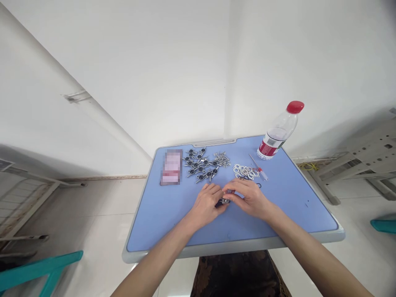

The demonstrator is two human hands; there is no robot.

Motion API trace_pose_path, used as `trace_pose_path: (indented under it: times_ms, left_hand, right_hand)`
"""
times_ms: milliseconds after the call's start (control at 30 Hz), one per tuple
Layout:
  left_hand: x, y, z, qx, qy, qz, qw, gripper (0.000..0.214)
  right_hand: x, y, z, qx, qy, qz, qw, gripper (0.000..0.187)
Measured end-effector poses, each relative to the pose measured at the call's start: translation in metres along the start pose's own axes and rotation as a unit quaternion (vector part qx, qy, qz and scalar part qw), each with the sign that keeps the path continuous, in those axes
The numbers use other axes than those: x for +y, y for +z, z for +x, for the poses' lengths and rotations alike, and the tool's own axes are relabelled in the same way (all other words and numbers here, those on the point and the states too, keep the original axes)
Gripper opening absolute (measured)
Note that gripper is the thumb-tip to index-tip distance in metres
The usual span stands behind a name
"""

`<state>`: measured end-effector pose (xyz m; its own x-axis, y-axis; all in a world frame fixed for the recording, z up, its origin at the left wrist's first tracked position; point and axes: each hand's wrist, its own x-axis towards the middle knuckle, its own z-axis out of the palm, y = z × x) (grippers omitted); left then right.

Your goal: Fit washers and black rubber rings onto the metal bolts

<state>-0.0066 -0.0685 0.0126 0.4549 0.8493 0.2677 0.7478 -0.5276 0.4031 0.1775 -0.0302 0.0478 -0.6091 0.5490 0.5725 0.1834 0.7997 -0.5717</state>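
My left hand (206, 204) and my right hand (247, 197) meet at the middle of the blue desk (161, 218). Between their curled fingers sits a small dark metal part (224, 201), gripped from both sides. Just beyond the hands lies a heap of several similar metal fittings (198, 164), a small pile of screws (222, 159), and a cluster of flat washers (245, 170). A thin screwdriver (259, 168) with a red and clear handle lies right of the washers.
A clear plastic bottle (279, 133) with a red cap stands at the desk's far right corner. A blurred pink rectangular object (171, 166) lies at the far left. White walls rise behind; teal furniture (37, 270) stands at lower left, grey racks at both sides.
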Motion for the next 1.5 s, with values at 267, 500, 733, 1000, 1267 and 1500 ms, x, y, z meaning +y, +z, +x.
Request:
trace_pose_path:
  times_ms: [267,500,733,1000,1267,1500]
  left_hand:
    - [0.000,0.001,-0.001,0.012,0.001,-0.011,1.000,0.005]
    - [-0.002,0.005,-0.001,0.031,0.013,-0.015,0.999,0.010]
    - [-0.004,0.007,-0.002,0.052,0.008,-0.027,0.998,0.008]
    - [-0.004,0.007,-0.002,0.033,0.002,-0.018,0.999,0.011]
    - [-0.002,0.004,-0.002,0.017,-0.005,-0.022,1.000,0.015]
    - [-0.004,0.006,-0.002,0.038,0.013,-0.033,0.999,0.015]
  right_hand:
    - [0.001,0.001,0.000,0.007,-0.018,0.000,1.000,0.010]
    - [-0.001,0.003,0.000,-0.023,-0.021,-0.006,1.000,0.027]
    - [-0.001,0.011,-0.001,-0.015,-0.011,-0.014,1.000,0.034]
    - [-0.002,0.006,0.002,-0.035,-0.003,0.046,0.998,0.028]
    - [0.002,0.009,0.002,0.000,-0.015,0.055,0.998,0.029]
    - [0.000,0.005,0.002,-0.030,-0.002,0.097,0.995,0.038]
